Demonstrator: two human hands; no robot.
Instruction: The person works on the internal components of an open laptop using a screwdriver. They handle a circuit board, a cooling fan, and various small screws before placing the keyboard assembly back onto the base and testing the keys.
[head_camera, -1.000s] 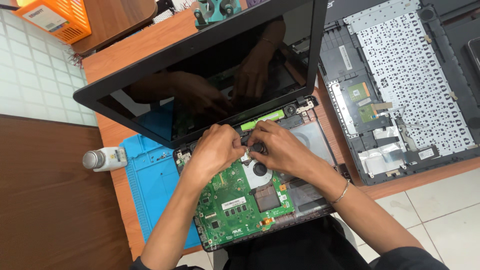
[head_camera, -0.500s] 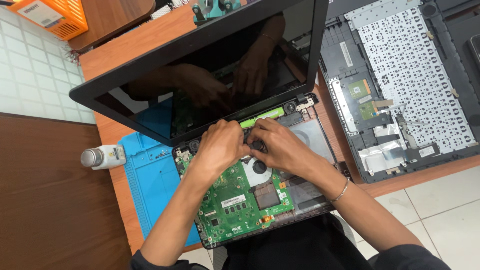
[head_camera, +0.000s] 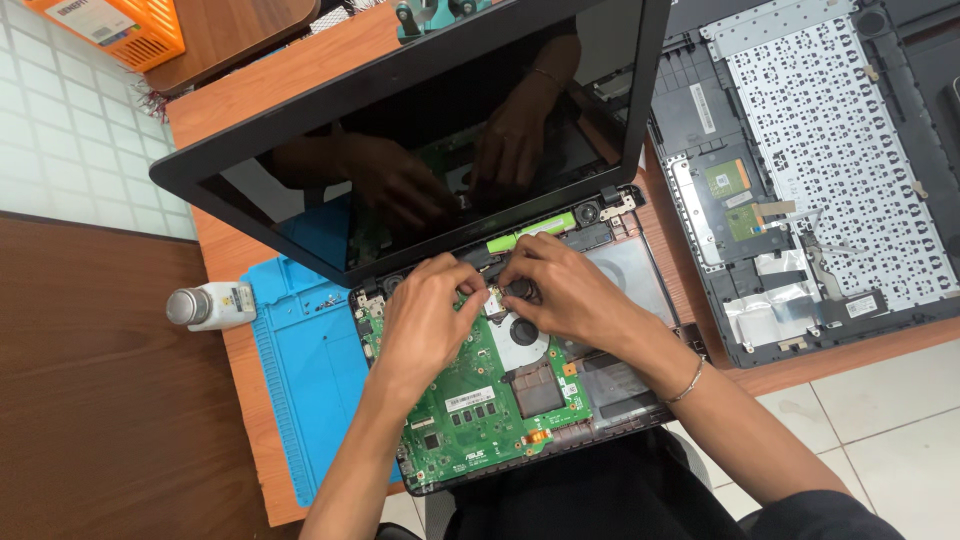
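Observation:
An opened laptop lies before me with its green motherboard (head_camera: 480, 410) bare and its dark screen (head_camera: 430, 130) tilted up behind. Both hands work at the board's top edge, just under the hinge. My left hand (head_camera: 425, 320) has its fingers curled down onto the board beside a small white piece; what its tips hold is hidden. My right hand (head_camera: 565, 295), a thin bracelet on its wrist, pinches a small dark part (head_camera: 520, 291) next to the round fan area (head_camera: 525, 332). A bright green strip (head_camera: 530, 234) runs just behind the fingers.
A blue work mat (head_camera: 300, 390) lies under the laptop's left side, with a small white bottle (head_camera: 212, 305) on its side next to it. A removed keyboard cover (head_camera: 820, 170), underside up, rests at the right. An orange basket (head_camera: 110, 25) stands at the far left corner.
Both hands stay at the same spot on the board's top edge; the fingers have shifted only slightly.

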